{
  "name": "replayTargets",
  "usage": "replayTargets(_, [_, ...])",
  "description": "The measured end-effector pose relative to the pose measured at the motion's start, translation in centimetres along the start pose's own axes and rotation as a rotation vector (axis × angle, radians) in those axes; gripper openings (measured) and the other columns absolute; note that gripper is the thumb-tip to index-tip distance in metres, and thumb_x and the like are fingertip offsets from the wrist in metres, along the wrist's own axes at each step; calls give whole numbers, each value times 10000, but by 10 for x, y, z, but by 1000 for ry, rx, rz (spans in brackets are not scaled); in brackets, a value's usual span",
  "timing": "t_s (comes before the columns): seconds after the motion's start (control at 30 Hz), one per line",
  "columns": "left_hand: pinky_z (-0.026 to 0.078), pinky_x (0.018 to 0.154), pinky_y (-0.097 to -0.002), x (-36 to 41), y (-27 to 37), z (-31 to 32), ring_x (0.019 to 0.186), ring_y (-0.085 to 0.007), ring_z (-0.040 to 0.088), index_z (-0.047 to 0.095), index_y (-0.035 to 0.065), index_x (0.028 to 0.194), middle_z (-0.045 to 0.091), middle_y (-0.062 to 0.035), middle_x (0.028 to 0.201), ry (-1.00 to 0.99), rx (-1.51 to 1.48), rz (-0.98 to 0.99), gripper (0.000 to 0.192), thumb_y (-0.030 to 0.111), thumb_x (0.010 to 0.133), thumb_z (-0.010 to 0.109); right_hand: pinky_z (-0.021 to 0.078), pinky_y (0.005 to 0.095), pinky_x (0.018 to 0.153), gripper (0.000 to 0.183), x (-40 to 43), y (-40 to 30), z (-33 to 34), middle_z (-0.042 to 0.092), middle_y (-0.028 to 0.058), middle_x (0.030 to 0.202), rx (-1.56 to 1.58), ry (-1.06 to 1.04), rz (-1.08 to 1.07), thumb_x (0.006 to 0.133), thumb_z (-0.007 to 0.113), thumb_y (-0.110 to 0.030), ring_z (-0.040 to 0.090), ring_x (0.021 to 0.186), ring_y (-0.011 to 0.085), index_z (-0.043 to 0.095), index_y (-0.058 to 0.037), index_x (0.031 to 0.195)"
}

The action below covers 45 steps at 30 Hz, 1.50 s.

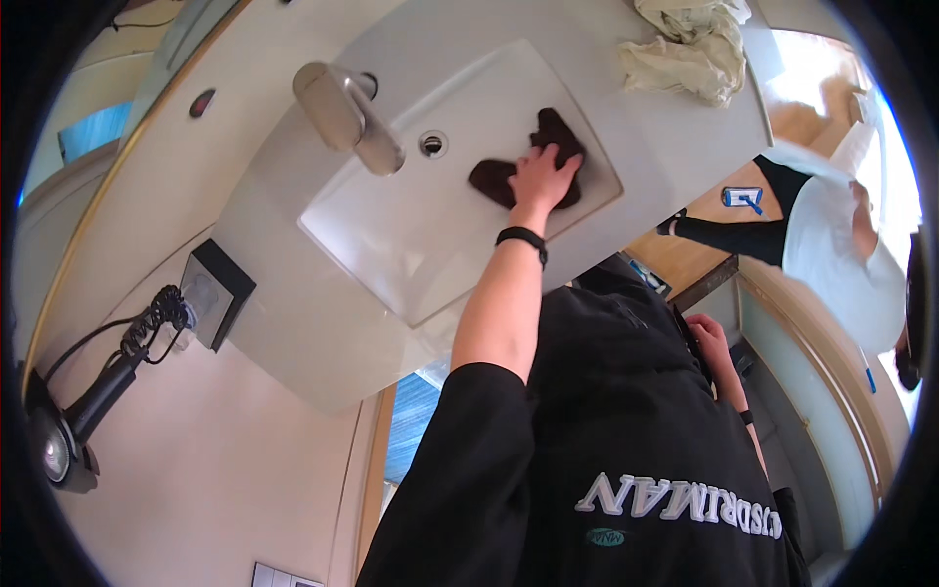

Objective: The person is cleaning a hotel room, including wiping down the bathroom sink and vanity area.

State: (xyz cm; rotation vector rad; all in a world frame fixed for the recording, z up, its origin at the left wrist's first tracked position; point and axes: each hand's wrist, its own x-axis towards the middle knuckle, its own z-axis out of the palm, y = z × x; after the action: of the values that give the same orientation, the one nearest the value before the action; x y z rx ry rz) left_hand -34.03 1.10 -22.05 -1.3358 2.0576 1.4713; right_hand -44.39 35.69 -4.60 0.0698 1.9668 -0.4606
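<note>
A dark brown cloth [495,181] lies bunched in the white washbasin [381,242], in the part away from the tap. My left hand [546,174] is on top of it with curled fingers, gripping and pressing it against the basin floor. A black band is around that wrist. The metal drain [433,144] lies between the cloth and the brushed-metal tap [348,117]. My right hand [709,339] is low beside my body at the right, its fingers bent against something black; whether that is clothing or a held object, I cannot tell.
Crumpled pale cloths [689,51] lie on the counter's far right. A hair dryer [99,400] with a coiled cord hangs at the left, near a black-edged box [216,293]. Another person [836,242] in a white top is at the right, near a blue-and-white flat mop [742,197].
</note>
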Motion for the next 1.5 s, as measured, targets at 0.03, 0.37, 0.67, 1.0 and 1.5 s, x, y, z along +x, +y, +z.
replayTargets(0.03, [318,911,-557,0,2,-1,1166,-351,366,480,153,1196,421,-100,1275,-37,-37,7,563,538,787,464,406,211,633,144,2,10,4,553,0,751,-9,2,2,831,481,-122,507,702,77,573,-21,874])
replayTargets(0.37, [335,940,-479,-69,-152,-84,1152,-288,457,557,142,1148,522,-92,1212,-344,322,-334,443,345,763,474,403,239,736,150,-10,-4,45,572,18,793,-126,-44,-93,835,489,-109,508,793,106,563,18,866])
replayTargets(0.67, [476,776,-343,-51,-130,-206,935,-226,605,664,124,942,636,-78,993,-157,1085,-109,261,252,733,575,398,226,687,137,-13,20,72,548,2,766,-39,-4,-168,835,486,-114,492,753,87,554,4,851])
replayTargets(1.0, [358,880,-564,-86,-150,-192,1154,-329,384,501,157,1154,436,-97,1207,-166,1299,-21,403,329,789,510,406,233,698,156,-12,72,84,575,18,793,107,64,-175,827,487,-117,512,762,104,572,8,867])
replayTargets(1.5, [449,852,-391,-113,-152,-139,959,-289,557,514,108,1104,585,-159,975,-376,1025,142,446,163,665,567,347,211,518,127,-12,68,80,486,-38,661,339,19,3,811,503,-109,434,588,62,586,-37,874])
